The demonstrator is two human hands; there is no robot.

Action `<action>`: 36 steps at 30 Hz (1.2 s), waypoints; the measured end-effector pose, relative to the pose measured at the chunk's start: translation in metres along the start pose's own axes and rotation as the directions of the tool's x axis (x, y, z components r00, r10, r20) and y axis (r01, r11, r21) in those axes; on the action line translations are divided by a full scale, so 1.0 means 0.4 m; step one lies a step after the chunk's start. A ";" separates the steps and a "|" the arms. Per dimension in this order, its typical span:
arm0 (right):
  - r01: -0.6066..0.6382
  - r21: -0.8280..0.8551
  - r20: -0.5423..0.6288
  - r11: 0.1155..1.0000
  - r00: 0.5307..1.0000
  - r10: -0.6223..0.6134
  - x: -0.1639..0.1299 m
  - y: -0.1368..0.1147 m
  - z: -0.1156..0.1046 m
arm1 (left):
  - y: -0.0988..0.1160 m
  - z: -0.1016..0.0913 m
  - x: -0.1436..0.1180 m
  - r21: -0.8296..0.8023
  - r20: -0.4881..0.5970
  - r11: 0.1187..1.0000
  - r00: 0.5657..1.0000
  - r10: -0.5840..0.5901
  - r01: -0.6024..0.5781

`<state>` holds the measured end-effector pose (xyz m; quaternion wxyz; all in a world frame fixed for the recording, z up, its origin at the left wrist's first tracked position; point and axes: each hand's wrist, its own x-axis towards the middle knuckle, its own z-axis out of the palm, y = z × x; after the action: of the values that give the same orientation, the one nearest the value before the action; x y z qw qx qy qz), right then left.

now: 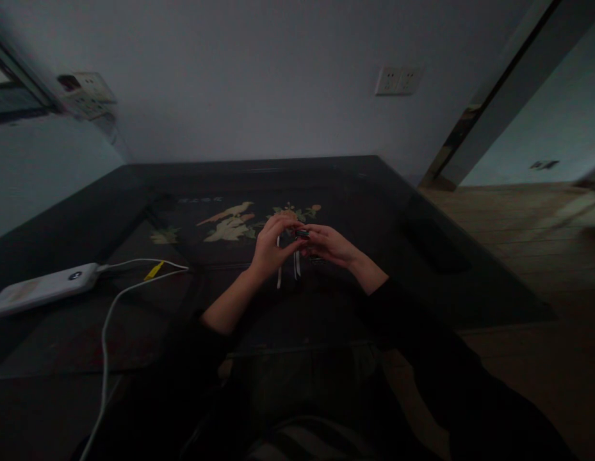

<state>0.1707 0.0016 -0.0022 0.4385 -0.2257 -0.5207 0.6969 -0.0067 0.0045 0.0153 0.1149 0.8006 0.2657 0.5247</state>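
Both hands meet above the middle of a dark glass-topped table (134, 307). My left hand (271, 246) and my right hand (328, 246) pinch a small dark object (301, 234) between their fingertips. Thin white strips (287, 269) hang down from the hands toward the tabletop. The object is too small and dim to make out. Both forearms wear dark sleeves.
A white power bank (42, 288) lies at the table's left edge, with a white cable (107, 320) and a yellow tag (154, 270) running toward me. A bird-and-flower inlay (230, 224) decorates the tabletop. A wall socket (398, 80) sits on the back wall. Wooden floor (518, 218) lies to the right.
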 end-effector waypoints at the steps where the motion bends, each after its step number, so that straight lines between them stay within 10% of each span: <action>1: 0.012 -0.005 -0.022 1.000 1.000 -0.012 0.001 -0.002 0.000 | -0.006 -0.001 0.001 0.000 -0.003 0.999 0.999 -0.047 0.047; 4: 0.040 -0.038 -0.081 0.998 0.996 -0.043 0.003 -0.009 -0.002 | -0.041 -0.006 -0.001 0.031 -0.016 0.962 0.962 -0.272 0.272; 7: 0.055 -0.071 -0.133 0.996 0.989 -0.064 0.005 -0.015 -0.001 | -0.085 -0.018 -0.014 0.301 0.207 0.850 0.840 -0.502 0.434; 11: 0.058 -0.097 -0.194 0.994 0.978 -0.076 0.009 -0.018 0.000 | -0.107 -0.033 -0.034 0.617 0.326 0.663 0.629 -0.705 0.424; 15: 0.077 -0.105 -0.195 0.991 0.976 -0.096 0.009 -0.020 -0.001 | -0.085 -0.036 -0.033 0.702 0.369 0.612 0.549 -0.750 0.365; 22: 0.127 -0.118 -0.202 0.985 0.968 -0.149 0.003 -0.034 -0.005 | -0.064 -0.028 -0.016 0.614 0.286 0.633 0.614 -0.736 0.472; 27: 0.161 -0.092 -0.256 0.983 0.950 -0.180 -0.003 -0.046 -0.016 | -0.053 -0.007 -0.009 0.108 0.243 0.702 0.666 -0.705 0.704; 31: 0.166 -0.071 -0.306 0.984 0.935 -0.180 -0.010 -0.046 -0.025 | -0.025 0.028 -0.012 -0.356 0.313 0.596 0.693 -0.649 0.719; 36: 0.221 -0.030 -0.303 0.975 0.927 -0.219 -0.026 -0.043 -0.028 | 0.002 0.056 -0.025 -0.521 0.361 0.531 0.736 -0.573 0.668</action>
<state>0.1910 -0.0002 0.0081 0.5893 -0.2695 -0.4672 0.6015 0.0104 0.0007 -0.0015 0.5693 0.6038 0.3358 0.4456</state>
